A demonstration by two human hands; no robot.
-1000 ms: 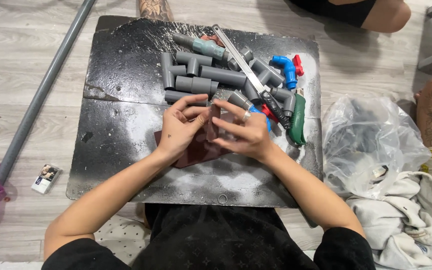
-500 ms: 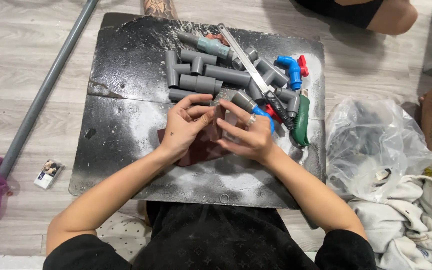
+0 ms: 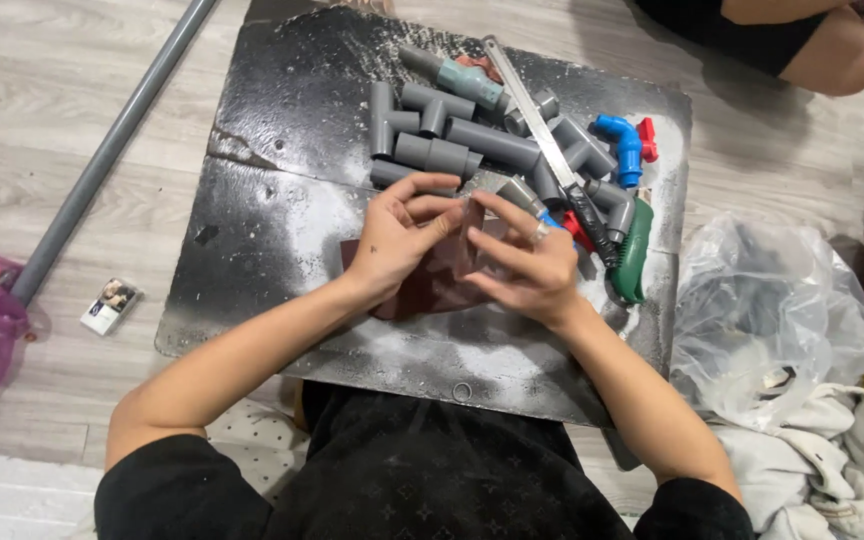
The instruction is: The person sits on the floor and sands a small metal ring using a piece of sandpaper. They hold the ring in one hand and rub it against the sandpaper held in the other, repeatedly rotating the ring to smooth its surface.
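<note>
My left hand [image 3: 399, 238] and my right hand [image 3: 524, 264] meet over a dark reddish-brown sheet [image 3: 432, 285] that lies on a black, dust-streaked board [image 3: 282, 210]. Both hands pinch something small between the fingertips; it is hidden by the fingers. The sheet's upper edge is bent up between the two hands. A ring shows on my right hand. Just beyond the fingers lies a heap of grey pipe fittings [image 3: 452, 135].
A hacksaw with a green handle [image 3: 632, 262] lies across the fittings, beside a blue elbow valve with a red handle [image 3: 624, 145]. A long grey pipe [image 3: 102, 165] runs along the floor at left, near a small card [image 3: 109, 305]. A clear plastic bag [image 3: 772, 320] sits right; another person's leg [image 3: 812, 45] is beyond.
The view has shifted slightly. My hands stay together over the brown sheet, with the fingers working a little closer to each other.
</note>
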